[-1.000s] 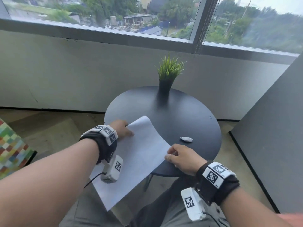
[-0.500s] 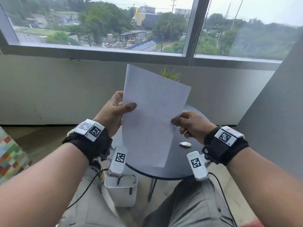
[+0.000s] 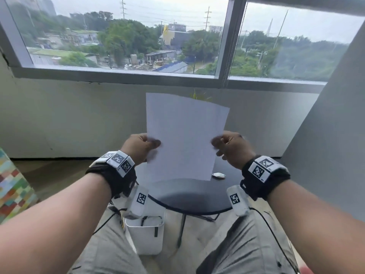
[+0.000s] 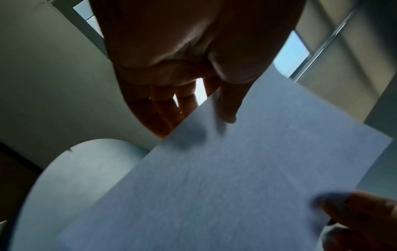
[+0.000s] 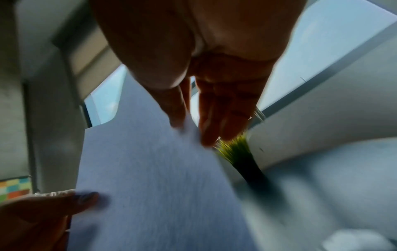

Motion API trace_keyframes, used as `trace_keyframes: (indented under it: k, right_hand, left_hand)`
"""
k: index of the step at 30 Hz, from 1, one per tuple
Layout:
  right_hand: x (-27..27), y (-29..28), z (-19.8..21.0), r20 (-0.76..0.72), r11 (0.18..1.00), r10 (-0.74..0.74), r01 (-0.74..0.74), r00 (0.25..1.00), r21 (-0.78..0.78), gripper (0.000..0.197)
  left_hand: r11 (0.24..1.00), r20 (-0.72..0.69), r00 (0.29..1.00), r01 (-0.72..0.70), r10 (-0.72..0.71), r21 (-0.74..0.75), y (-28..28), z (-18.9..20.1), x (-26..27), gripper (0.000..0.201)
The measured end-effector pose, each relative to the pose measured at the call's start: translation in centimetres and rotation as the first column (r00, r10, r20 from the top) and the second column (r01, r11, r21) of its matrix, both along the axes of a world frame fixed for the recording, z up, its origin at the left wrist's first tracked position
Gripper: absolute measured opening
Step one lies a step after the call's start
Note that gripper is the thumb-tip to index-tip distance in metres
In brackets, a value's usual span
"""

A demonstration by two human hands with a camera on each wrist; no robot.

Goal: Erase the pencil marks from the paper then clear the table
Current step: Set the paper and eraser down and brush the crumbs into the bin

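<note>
Your left hand (image 3: 139,147) and right hand (image 3: 232,148) each pinch a side edge of the paper (image 3: 183,135), held upright, long axis vertical, in open air above the round table (image 3: 189,196), eraser (image 3: 218,175) beneath.

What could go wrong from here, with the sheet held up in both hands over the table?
1. The paper is pinched only at its side edges by the left hand and right hand; it may crease or slip.
2. It hides most of the potted plant behind it, so moving it forward might knock the plant.
3. The eraser lies loose on the table just below the sheet's lower corner; lowering the sheet could sweep it off.
</note>
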State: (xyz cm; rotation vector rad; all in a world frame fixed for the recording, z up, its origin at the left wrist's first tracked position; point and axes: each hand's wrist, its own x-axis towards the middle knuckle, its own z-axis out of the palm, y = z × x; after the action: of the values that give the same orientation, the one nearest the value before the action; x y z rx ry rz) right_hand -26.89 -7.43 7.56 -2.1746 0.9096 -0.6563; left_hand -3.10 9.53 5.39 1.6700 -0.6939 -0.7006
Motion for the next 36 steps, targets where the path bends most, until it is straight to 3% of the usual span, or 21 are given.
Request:
trace_keyframes:
  k: [3, 6, 8, 12, 15, 17, 19, 21, 23, 24, 25, 26, 27, 28, 29, 30, 31, 33, 35, 36]
  right_hand:
    - [-0.3, -0.4, -1.8, -0.138, 0.996, 0.019, -0.006, 0.990, 0.091, 0.015]
    - [0.3, -1.4, -2.3, -0.167, 0.998, 0.043, -0.036, 0.985, 0.046, 0.015]
    - [0.9, -2.9, -2.6, -0.144, 0.993, 0.056, -0.040, 0.988, 0.112, 0.015]
    - [1.7, -7.4, -4.4, 0.017, 0.916, -0.070, 0.057, 0.997, 0.396, 0.012]
    - [2.0, -11.3, -6.8, 0.078, 0.776, -0.221, 0.127, 0.972, 0.618, 0.011]
    - [2.0, -13.6, -9.0, 0.067, 0.661, -0.302, 0.158, 0.951, 0.733, 0.005]
    - [1.9, -15.3, -11.0, 0.061, 0.544, -0.365, 0.160, 0.929, 0.824, 0.004]
    - [1.9, -16.5, -12.2, 0.023, 0.420, -0.435, 0.180, 0.900, 0.889, 0.009]
    - [2.2, -17.1, -11.9, -0.047, 0.339, -0.448, 0.218, 0.893, 0.915, 0.014]
    - [2.4, -17.3, -11.5, -0.072, 0.332, -0.408, 0.222, 0.910, 0.917, 0.015]
    - [2.5, -17.1, -10.8, -0.102, 0.377, -0.319, 0.224, 0.942, 0.899, 0.020]
    - [2.4, -16.8, -10.0, -0.174, 0.504, -0.160, 0.233, 0.972, 0.832, 0.026]
    - [2.3, -16.4, -9.3, -0.319, 0.704, 0.044, 0.197, 0.947, 0.682, 0.031]
    - [2.2, -15.7, -8.6, -0.496, 0.878, 0.226, 0.045, 0.839, 0.476, 0.034]
    - [2.0, -14.9, -8.5, -0.662, 0.934, 0.350, -0.193, 0.663, 0.300, 0.041]
    - [1.9, -14.0, -8.6, -0.766, 0.893, 0.393, -0.409, 0.508, 0.188, 0.043]
    - [1.8, -13.4, -8.9, -0.782, 0.836, 0.421, -0.530, 0.459, 0.139, 0.039]
    - [1.8, -13.5, -10.1, -0.758, 0.753, 0.491, -0.647, 0.429, 0.122, 0.021]
    - [2.4, -15.1, -10.7, -0.764, 0.690, 0.495, -0.722, 0.415, 0.054, 0.018]
    - [3.2, -16.5, -10.1, -0.756, 0.710, 0.486, -0.702, 0.439, 0.049, 0.016]
  left_hand:
    - [0.970, 0.089, 0.992, 0.067, -0.090, 0.233, -0.7, -1.7, 0.4, 0.007]
    - [0.956, 0.155, 0.975, 0.112, -0.158, 0.270, -1.5, -2.2, 1.5, 0.011]
    - [0.960, 0.282, 0.944, 0.097, -0.173, 0.263, -2.6, -1.8, 2.3, 0.001]
    - [0.963, 0.509, 0.844, 0.031, -0.169, 0.267, -7.1, -0.4, 3.4, 0.011]
    - [0.957, 0.601, 0.773, 0.026, -0.202, 0.289, -11.2, -0.6, 3.8, 0.061]
    - [0.950, 0.713, 0.656, 0.020, -0.248, 0.311, -13.4, -2.4, 4.0, 0.069]
    - [0.903, 0.739, 0.526, 0.162, -0.420, 0.398, -15.4, -4.5, 3.7, 0.061]
    - [0.743, 0.631, 0.393, 0.327, -0.669, 0.584, -17.2, -6.8, 3.0, 0.064]
    - [0.574, 0.525, 0.234, 0.360, -0.819, 0.736, -18.9, -9.4, 2.9, 0.078]
    - [0.534, 0.504, 0.179, 0.339, -0.845, 0.775, -19.6, -10.2, 2.9, 0.082]
    - [0.519, 0.499, 0.150, 0.317, -0.854, 0.793, -20.3, -10.7, 3.1, 0.083]
    - [0.523, 0.507, 0.134, 0.304, -0.851, 0.797, -21.0, -10.9, 3.4, 0.081]
    - [0.525, 0.514, 0.119, 0.296, -0.849, 0.798, -21.8, -10.9, 3.7, 0.077]
    - [0.523, 0.518, 0.102, 0.295, -0.849, 0.800, -22.4, -10.8, 4.0, 0.073]
    - [0.519, 0.517, 0.090, 0.292, -0.851, 0.804, -23.0, -10.6, 4.3, 0.069]
    - [0.513, 0.512, 0.084, 0.286, -0.855, 0.809, -23.6, -10.5, 4.5, 0.067]
    - [0.515, 0.512, 0.090, 0.284, -0.854, 0.809, -24.1, -10.5, 4.6, 0.065]
    - [0.523, 0.512, 0.116, 0.272, -0.851, 0.808, -24.9, -10.3, 4.7, 0.059]
    - [0.549, 0.528, 0.152, 0.266, -0.836, 0.793, -25.4, -10.5, 4.7, 0.049]
    - [0.565, 0.543, 0.158, 0.262, -0.825, 0.782, -25.6, -10.7, 4.7, 0.043]
